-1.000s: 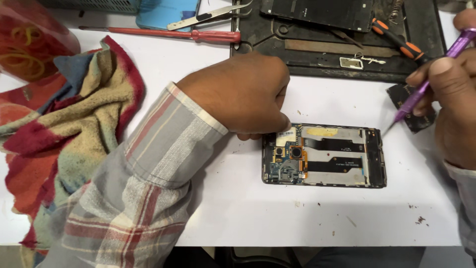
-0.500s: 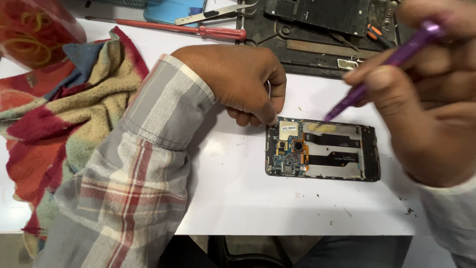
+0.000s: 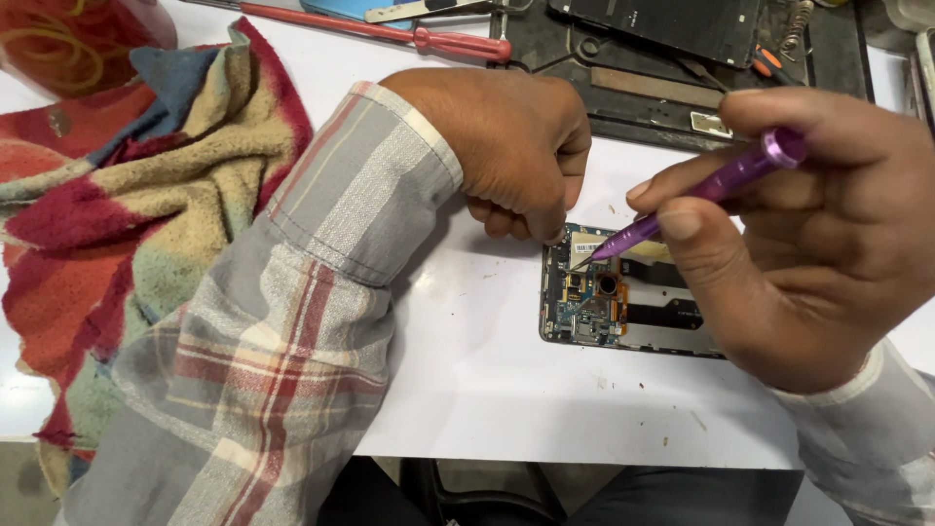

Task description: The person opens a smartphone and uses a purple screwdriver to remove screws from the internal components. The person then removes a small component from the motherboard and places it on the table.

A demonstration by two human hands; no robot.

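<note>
White table: L hand curled steadying opened phone, R hand gripping purple screwdriver; towel nearby.

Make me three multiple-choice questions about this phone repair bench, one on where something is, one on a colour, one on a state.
1. Where does the red-handled screwdriver lie?
A. at the far edge of the table, beyond the left hand
B. on the opened phone
C. on the towel

2. What colour is the precision screwdriver in the right hand?
A. green
B. purple
C. black

3. In what state is the phone?
A. back cover on
B. in a box
C. opened, circuit board showing

Answers:
1 A: it lies up top, past the left hand.
2 B: its shaft and cap are purple.
3 C: board and camera parts lie bare.
</note>
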